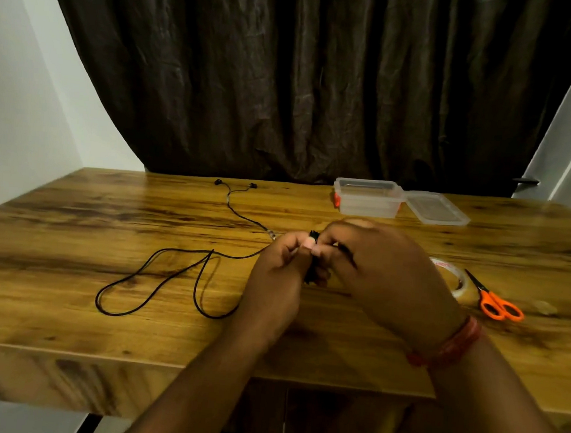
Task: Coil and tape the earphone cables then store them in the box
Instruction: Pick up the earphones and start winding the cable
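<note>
Left hand and right hand meet mid-tabletop, fingers curled, pinching the thin black earphone cable. The clear plastic box stands at one o'clock, lid off.

The right hand covers most of the tape roll, so only the roll's far rim shows beside the scissors. Between the right hand and the left hand, the coiled part of the earphone cable is largely hidden by fingers, and motion blur smears both hands. What lies inside the box is too faint to tell. The worktop is cut off at both sides.
</note>
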A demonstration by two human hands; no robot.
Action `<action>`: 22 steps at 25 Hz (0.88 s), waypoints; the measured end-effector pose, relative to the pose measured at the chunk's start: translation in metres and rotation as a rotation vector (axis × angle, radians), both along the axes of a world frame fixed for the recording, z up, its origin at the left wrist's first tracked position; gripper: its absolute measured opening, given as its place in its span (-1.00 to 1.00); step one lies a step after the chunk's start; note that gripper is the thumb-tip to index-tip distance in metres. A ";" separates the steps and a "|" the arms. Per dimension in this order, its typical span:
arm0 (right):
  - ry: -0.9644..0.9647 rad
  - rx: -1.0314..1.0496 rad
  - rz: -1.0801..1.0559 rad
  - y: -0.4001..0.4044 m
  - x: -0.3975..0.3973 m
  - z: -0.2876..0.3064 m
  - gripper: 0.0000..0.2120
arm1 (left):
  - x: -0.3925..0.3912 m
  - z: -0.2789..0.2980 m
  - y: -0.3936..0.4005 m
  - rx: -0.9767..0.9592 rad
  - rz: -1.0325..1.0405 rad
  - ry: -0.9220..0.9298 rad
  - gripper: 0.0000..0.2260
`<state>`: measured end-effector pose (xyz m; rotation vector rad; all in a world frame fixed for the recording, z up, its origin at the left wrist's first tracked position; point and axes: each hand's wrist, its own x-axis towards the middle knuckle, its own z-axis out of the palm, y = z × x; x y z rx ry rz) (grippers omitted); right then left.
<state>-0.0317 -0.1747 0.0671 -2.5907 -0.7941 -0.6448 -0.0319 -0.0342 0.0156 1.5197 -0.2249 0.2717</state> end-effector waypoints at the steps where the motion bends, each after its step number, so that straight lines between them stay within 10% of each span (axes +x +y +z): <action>1: -0.021 0.026 0.005 -0.004 0.006 0.002 -0.85 | -0.003 0.000 -0.002 0.006 -0.018 0.002 -0.76; 12: 0.099 0.451 0.173 -0.004 0.041 -0.040 -0.85 | -0.021 0.016 0.000 -0.290 -0.169 -0.015 -0.78; 22: 0.168 0.184 0.081 0.028 0.002 -0.073 -0.87 | 0.004 0.028 0.005 -0.388 -0.005 -0.030 -0.81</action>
